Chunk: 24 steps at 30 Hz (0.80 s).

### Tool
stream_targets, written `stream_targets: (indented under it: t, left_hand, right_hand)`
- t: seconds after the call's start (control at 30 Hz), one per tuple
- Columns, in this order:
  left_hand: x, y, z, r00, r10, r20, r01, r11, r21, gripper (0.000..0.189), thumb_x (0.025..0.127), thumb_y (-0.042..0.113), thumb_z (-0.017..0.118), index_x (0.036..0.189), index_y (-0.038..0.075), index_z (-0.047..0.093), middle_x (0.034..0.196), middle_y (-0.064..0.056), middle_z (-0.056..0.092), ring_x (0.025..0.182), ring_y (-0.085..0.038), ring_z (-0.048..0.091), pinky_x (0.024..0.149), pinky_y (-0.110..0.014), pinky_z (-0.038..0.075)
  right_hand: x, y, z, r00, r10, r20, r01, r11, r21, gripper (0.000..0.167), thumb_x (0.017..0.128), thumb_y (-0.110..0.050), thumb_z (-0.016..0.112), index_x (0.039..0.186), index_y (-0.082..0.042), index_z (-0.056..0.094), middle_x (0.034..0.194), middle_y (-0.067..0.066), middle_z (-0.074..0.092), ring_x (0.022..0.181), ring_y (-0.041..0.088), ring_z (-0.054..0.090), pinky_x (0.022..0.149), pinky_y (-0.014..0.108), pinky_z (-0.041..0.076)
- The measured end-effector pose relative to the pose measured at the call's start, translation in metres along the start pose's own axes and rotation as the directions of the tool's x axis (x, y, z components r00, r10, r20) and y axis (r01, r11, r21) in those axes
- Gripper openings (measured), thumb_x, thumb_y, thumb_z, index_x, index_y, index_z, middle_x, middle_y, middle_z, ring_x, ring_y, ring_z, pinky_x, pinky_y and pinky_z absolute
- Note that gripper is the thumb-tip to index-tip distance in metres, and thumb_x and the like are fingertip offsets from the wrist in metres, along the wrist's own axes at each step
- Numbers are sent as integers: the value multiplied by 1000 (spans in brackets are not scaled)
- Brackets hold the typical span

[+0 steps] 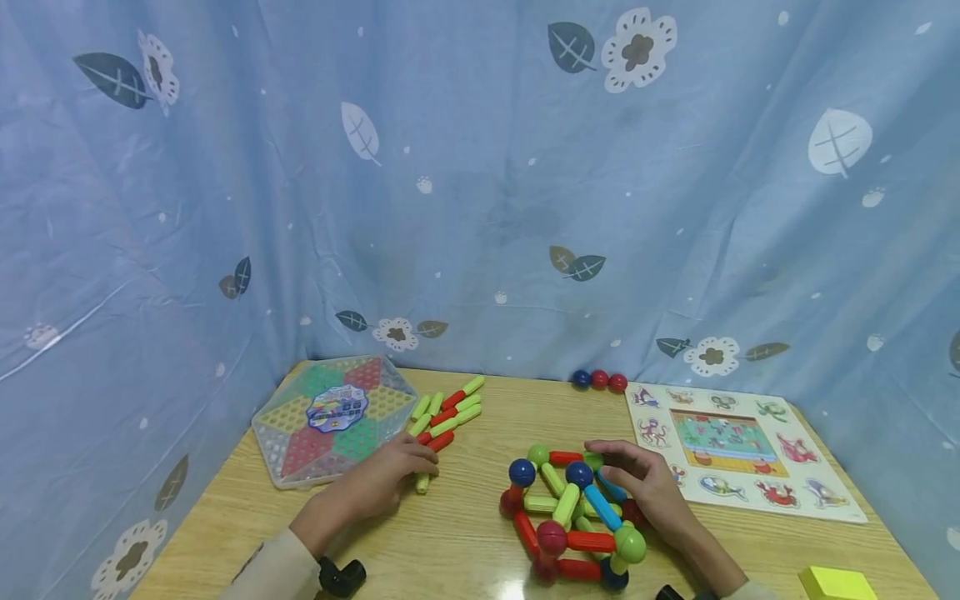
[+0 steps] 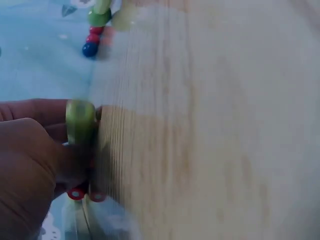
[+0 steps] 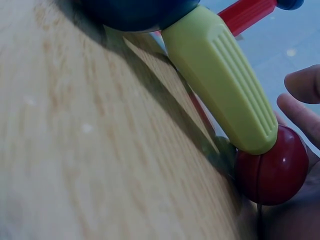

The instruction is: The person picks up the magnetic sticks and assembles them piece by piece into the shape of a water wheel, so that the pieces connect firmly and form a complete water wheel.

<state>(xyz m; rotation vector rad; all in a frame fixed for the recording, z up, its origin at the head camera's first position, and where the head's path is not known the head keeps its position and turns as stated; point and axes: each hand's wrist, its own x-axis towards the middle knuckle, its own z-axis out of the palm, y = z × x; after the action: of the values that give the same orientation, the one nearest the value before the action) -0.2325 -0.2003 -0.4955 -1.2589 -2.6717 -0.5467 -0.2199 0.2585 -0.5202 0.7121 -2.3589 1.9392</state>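
My left hand [image 1: 390, 479] is at the near end of a pile of red and yellow-green magnetic rods [image 1: 442, 423]. Between its thumb and fingers it pinches a yellow-green rod [image 2: 80, 120], whose end [image 1: 422, 483] pokes out below the fingers in the head view. A frame of magnetic rods and balls [image 1: 591, 542] stands on the table to the right. My right hand [image 1: 652, 492] rests against its right side, fingers extended behind it. In the right wrist view its fingers [image 3: 302, 112] are spread near a red ball [image 3: 272, 167] joined to a yellow-green rod [image 3: 220, 80].
A hexagonal game board [image 1: 330, 467] lies at the back left. One blue and two red balls [image 1: 599, 380] sit by the curtain. The sea-animal puzzle board [image 1: 750, 500] is at the right, and a yellow block [image 1: 836, 583] at the near right edge.
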Motion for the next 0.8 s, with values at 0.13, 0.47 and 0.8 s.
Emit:
stream_targets:
  t: [0.13, 0.47, 0.8]
  left_hand:
    - [2, 13, 2, 989, -116, -89, 105, 987, -126, 25, 98, 3, 79, 119, 16, 81, 116, 4, 80, 107, -14, 70, 97, -39, 61]
    - [38, 139, 23, 774, -586, 238, 186, -149, -971, 49, 105, 10, 74, 144, -14, 56, 124, -19, 78, 109, -19, 78, 97, -30, 63]
    - [63, 190, 45, 698, -644, 312, 176, -269, -947, 52, 107, 9, 71, 148, -16, 53, 132, -19, 76, 126, -23, 70, 114, -45, 56]
  right_hand:
    - [0, -1, 1, 1000, 9, -8, -9, 1000, -12, 32, 109, -2, 62, 139, 8, 67, 143, 19, 72, 128, 6, 69, 105, 15, 53]
    - [0, 0, 0, 1000, 6, -15, -6, 1000, -19, 32, 108, -1, 62, 138, 8, 68, 142, 22, 71, 127, 6, 70, 106, 15, 53]
    - [0, 0, 1, 1000, 3, -20, -3, 1000, -12, 31, 107, -1, 63, 137, 8, 68, 142, 24, 71, 128, 7, 69, 106, 15, 52]
